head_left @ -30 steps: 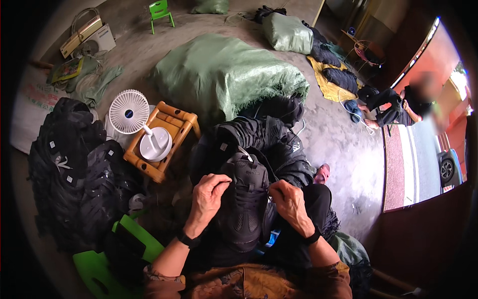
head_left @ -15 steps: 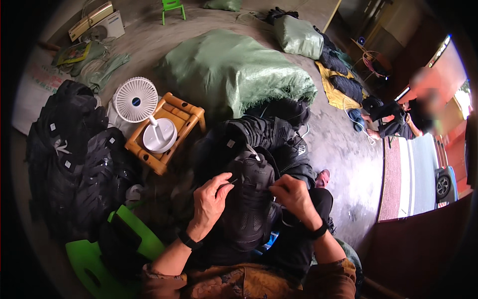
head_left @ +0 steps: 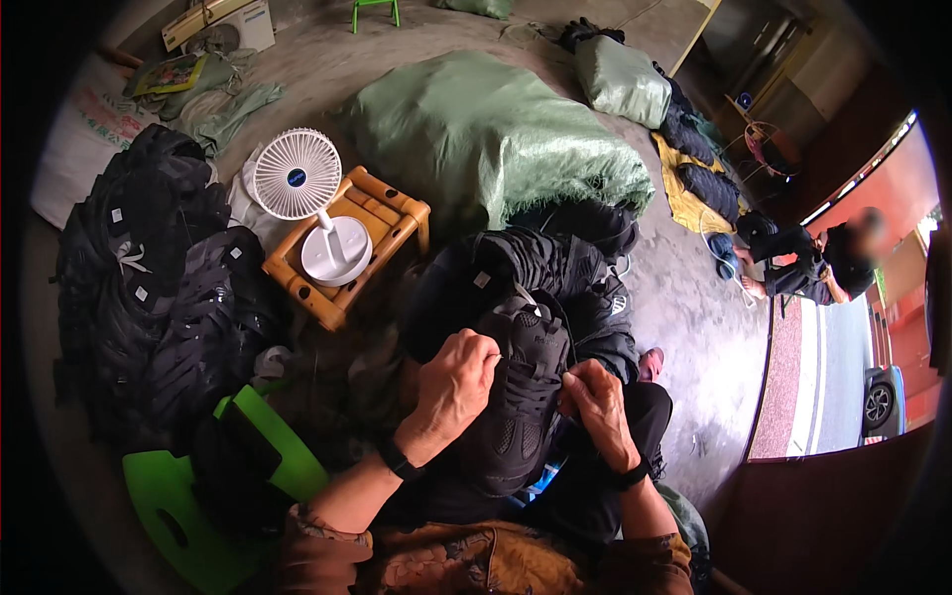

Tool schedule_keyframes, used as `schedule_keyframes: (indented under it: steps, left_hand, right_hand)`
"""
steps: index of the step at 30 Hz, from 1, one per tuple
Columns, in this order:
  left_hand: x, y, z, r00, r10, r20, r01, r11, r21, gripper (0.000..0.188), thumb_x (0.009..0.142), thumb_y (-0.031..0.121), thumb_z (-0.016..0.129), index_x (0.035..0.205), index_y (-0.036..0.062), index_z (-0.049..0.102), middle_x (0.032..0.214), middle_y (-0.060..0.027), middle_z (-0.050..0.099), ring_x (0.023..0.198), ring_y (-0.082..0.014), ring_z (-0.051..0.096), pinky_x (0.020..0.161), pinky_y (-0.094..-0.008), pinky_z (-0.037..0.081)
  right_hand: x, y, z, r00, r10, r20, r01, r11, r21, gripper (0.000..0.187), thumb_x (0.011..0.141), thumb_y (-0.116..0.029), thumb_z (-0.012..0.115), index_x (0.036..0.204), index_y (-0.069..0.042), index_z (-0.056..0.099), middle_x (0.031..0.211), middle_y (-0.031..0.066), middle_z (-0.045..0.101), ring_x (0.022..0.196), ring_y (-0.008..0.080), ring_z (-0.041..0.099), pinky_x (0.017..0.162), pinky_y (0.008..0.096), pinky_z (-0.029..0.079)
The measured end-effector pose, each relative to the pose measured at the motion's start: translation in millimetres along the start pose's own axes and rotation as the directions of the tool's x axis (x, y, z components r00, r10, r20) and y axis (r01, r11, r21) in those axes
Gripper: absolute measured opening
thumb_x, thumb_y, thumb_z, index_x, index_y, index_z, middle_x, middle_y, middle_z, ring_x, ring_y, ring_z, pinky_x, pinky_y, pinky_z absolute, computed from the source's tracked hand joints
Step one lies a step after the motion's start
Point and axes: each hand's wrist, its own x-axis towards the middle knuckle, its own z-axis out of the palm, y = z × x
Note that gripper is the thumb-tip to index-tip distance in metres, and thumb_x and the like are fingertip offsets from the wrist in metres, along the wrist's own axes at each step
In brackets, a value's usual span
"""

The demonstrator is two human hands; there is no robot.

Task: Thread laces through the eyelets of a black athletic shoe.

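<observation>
Black padded bag piece point(head_left: 521, 397) lies on the lap, pinched by the left hand point(head_left: 451, 382) at nine o'clock and the right hand point(head_left: 595, 407) at three; it looks soft, light, floppy, so edge grips suit best.

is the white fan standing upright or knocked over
Upright: the white fan stands on its round base on the wooden stool, head raised on its stem.

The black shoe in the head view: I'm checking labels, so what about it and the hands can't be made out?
- Black shoe: its lower end is covered by both hands and the lap.
- Left hand: fingertips curl out of sight against the shoe.
- Right hand: whatever it pinches is too small to tell.
- Small fan: its badge is too small.
</observation>
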Motion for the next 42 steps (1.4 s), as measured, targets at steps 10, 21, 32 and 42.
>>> schedule_keyframes:
  steps: [10,21,32,42]
  left_hand:
    - [37.2,-25.3,-15.2,0.877,0.274,0.394,-0.224,0.960,-0.169,0.007,0.086,0.006,0.062,0.091,0.0040,0.057,0.125,-0.0165,0.057,0.130,-0.0357,0.047,0.105,-0.0418,0.042]
    - [81.2,-22.6,-39.2,0.557,0.315,0.768,-0.267,0.944,-0.193,0.008,0.082,0.009,0.064,0.083,0.0041,0.057,0.102,-0.0107,0.057,0.114,-0.0286,0.055,0.096,-0.0413,0.041]
    - [92.5,-20.6,-48.4,0.442,0.316,0.840,-0.465,0.881,-0.087,0.017,0.075,0.009,0.072,0.084,0.0091,0.058,0.094,-0.0031,0.051,0.101,-0.0216,0.052,0.081,-0.0362,0.043]
    - [81.3,-5.2,-48.3,0.372,0.496,0.785,-0.650,0.742,-0.161,0.006,0.073,0.008,0.059,0.073,0.0088,0.053,0.082,-0.0030,0.046,0.084,-0.0193,0.049,0.068,-0.0313,0.048]
  right_hand:
    - [23.5,-3.1,-18.4,0.866,-0.472,0.165,0.471,0.659,-0.586,0.024,0.080,-0.008,0.073,0.100,-0.006,0.059,0.132,0.0172,0.054,0.120,0.0387,0.053,0.099,0.0434,0.045]
    - [48.8,-3.9,-40.9,0.743,-0.393,0.542,0.647,0.629,-0.430,0.039,0.068,-0.030,0.085,0.096,-0.014,0.063,0.093,0.0034,0.059,0.090,0.0266,0.056,0.085,0.0379,0.044]
    - [56.4,5.1,-29.4,0.614,-0.479,0.627,0.788,0.414,-0.455,0.035,0.066,-0.046,0.079,0.083,-0.018,0.067,0.088,0.0015,0.052,0.080,0.0242,0.047,0.075,0.0372,0.038]
    - [50.2,9.2,-36.1,0.622,-0.509,0.595,0.779,0.482,-0.402,0.030,0.073,-0.037,0.076,0.090,-0.013,0.066,0.092,0.0025,0.056,0.094,0.0231,0.055,0.077,0.0345,0.043]
